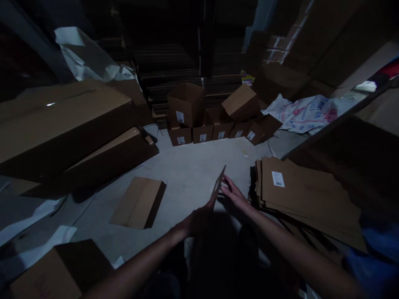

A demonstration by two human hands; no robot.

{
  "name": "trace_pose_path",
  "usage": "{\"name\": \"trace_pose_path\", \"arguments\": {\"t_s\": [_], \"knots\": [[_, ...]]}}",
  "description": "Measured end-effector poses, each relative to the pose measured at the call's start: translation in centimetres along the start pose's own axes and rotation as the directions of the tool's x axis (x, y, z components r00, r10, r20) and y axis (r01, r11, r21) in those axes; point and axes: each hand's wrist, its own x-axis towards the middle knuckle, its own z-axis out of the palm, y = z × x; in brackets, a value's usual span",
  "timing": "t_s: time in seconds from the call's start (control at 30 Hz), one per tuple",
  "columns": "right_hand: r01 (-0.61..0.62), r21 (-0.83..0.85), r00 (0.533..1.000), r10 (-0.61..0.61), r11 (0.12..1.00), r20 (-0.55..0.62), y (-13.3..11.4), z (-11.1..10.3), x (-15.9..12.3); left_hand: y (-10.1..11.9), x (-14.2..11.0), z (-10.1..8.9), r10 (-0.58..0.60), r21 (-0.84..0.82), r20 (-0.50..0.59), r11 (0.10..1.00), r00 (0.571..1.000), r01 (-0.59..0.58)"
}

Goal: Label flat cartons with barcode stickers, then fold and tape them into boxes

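Observation:
A flattened cardboard box [217, 187] stands nearly edge-on to me above the floor, in the middle of the view. My left hand [202, 214] is closed on its near left side, the fingers mostly dark and hidden. On the other side, my right hand [233, 193] has bent fingers and thumb at the cardboard's right face and edge. To the right lies a stack of flattened cardboard boxes [299, 182], the top one bearing a white label [278, 179].
Small open boxes [202, 131] with labels stand in a row ahead, one [186, 104] on top. A closed-looking box [137, 203] lies on the floor at left. Large cartons [62, 120] fill the left side; a printed white sack [305, 112] lies back right. Lighting is dim.

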Motion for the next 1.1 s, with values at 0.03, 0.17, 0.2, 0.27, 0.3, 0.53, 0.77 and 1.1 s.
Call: {"name": "trace_pose_path", "arguments": {"t_s": [0.03,0.17,0.2,0.27,0.3,0.53,0.77,1.1], "knots": [[-0.02,0.019,1.0,0.02,1.0,0.005,-0.4,-0.1,1.0,-0.2,0.2,0.5,-0.011,0.011,0.034,1.0,0.999,0.011],[-0.037,0.053,0.996,0.033,0.998,0.08,-0.2,-0.7,2.6,-1.5,0.3,0.5,-0.059,-0.067,0.115,0.996,0.992,0.067],[-0.029,0.059,0.995,0.023,0.998,0.099,0.0,-1.0,2.6,-1.7,0.2,0.1,-0.069,-0.121,0.127,0.989,0.989,0.085],[-0.02,0.049,0.992,0.014,0.999,0.127,0.2,-1.8,2.3,-1.7,-0.3,-1.0,-0.093,-0.188,0.134,0.975,0.987,0.117],[-0.019,0.023,0.99,0.015,1.0,0.137,0.0,-2.2,2.1,-1.4,-0.5,-1.6,-0.109,-0.173,0.124,0.976,0.986,0.13],[0.135,-0.722,0.991,-0.093,0.678,0.098,-5.0,-3.1,-1.7,0.4,0.3,-4.3,0.067,0.483,-0.469,0.854,0.881,0.192],[-0.017,-0.971,0.999,0.041,0.237,-0.007,-5.9,0.4,-2.0,1.7,4.2,-3.3,0.512,0.821,-0.464,0.556,0.723,0.134],[0.571,-0.815,0.816,0.04,0.104,0.577,-3.1,1.7,-6.0,2.4,2.8,-4.6,0.408,0.939,-0.1,0.34,0.908,-0.049]]}}
